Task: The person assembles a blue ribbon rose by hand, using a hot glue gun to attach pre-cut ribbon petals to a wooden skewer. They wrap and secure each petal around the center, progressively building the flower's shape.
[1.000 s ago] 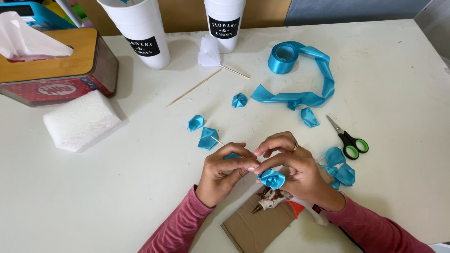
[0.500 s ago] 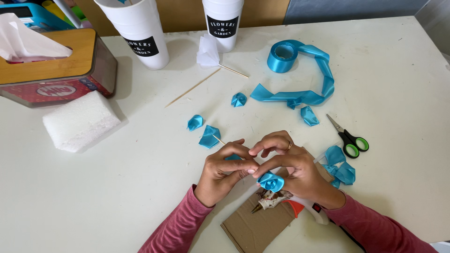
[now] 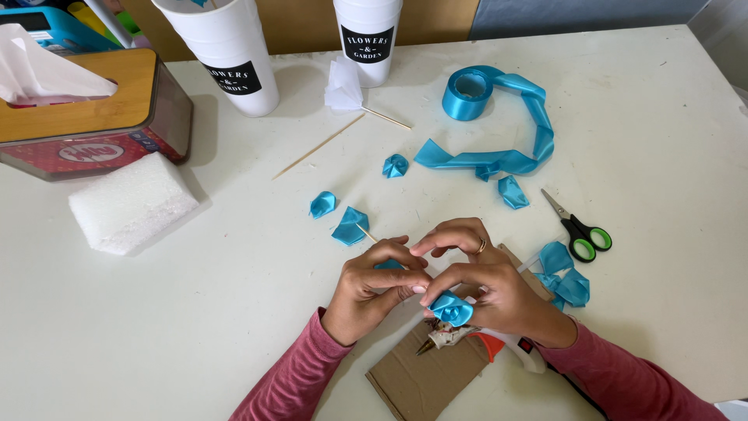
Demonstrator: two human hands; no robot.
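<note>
A white tabletop [image 3: 662, 140] carries a craft spread, seen from above. At far left sits a wooden-topped tissue box [image 3: 86, 101], with a white foam block [image 3: 132, 201] just in front of it; two white tubs [image 3: 226, 54] stand along the far edge. A roll of blue ribbon [image 3: 487, 125] uncoils in a loop toward the centre.

Both forearms, in pink sleeves, enter from the bottom edge and converge near the middle front of the tabletop. The left hand [image 3: 366, 288] is curled, palm turned inward, its fingers [image 3: 401, 248] pinched on a small fold of blue ribbon that is mostly hidden. The right hand [image 3: 495, 292] arches over from the other side, a ring on one finger, thumb and fingertips closed on a rolled blue ribbon rosette [image 3: 452, 308]. The rosette sits between the two hands, its open spiral face turned up and toward the camera; its long axis cannot be made out.

Just below the hands a glue gun [image 3: 483, 343] lies on a scrap of brown cardboard [image 3: 425, 378], nozzle pointing left. Green-handled scissors [image 3: 580, 230] rest to the right, near a cluster of folded ribbon pieces [image 3: 565, 277]. Smaller rosettes [image 3: 323, 204] and a bare wooden skewer [image 3: 319, 146] lie farther out.
</note>
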